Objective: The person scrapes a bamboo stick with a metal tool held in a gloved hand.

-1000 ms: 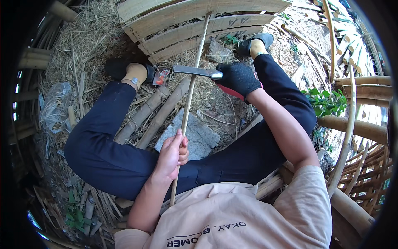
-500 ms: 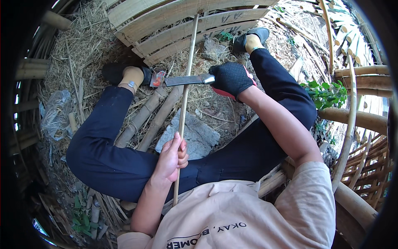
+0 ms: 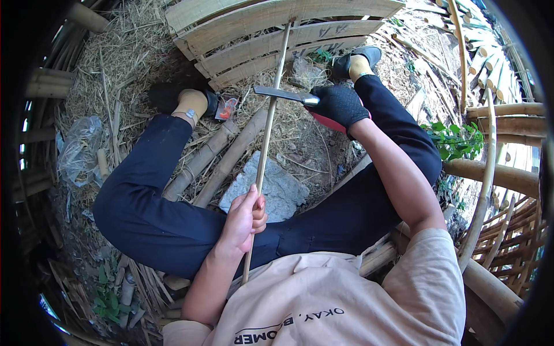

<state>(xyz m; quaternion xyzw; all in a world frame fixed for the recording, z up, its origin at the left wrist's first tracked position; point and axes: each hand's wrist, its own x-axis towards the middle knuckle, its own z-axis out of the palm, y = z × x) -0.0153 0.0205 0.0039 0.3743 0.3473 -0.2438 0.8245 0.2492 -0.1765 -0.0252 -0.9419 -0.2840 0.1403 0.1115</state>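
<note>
My bare left hand (image 3: 246, 219) is closed around a long thin bamboo strip (image 3: 267, 141), low on it near my lap. The strip runs away from my shirt front, and its far end meets the slatted wooden crate (image 3: 242, 26). My right hand (image 3: 340, 108), in a black and red glove, grips a knife (image 3: 283, 94) by its handle, which is mostly hidden in the fist. The wide flat blade points left and crosses the strip, touching or nearly touching it. Beneath the strip, between my legs, lies a grey stone slab (image 3: 265, 187).
Two bamboo poles (image 3: 231, 158) lie left of the slab. A smaller stone (image 3: 307, 74) sits by the crate. Crumpled clear plastic (image 3: 81, 150) rests on straw at the left. Bamboo railings (image 3: 493, 176) and a green plant (image 3: 456, 138) stand at the right.
The knife has moved farther along the strip, away from me, and its blade is now turned more edge-on. My left hand keeps its grip. The view has shifted slightly.
</note>
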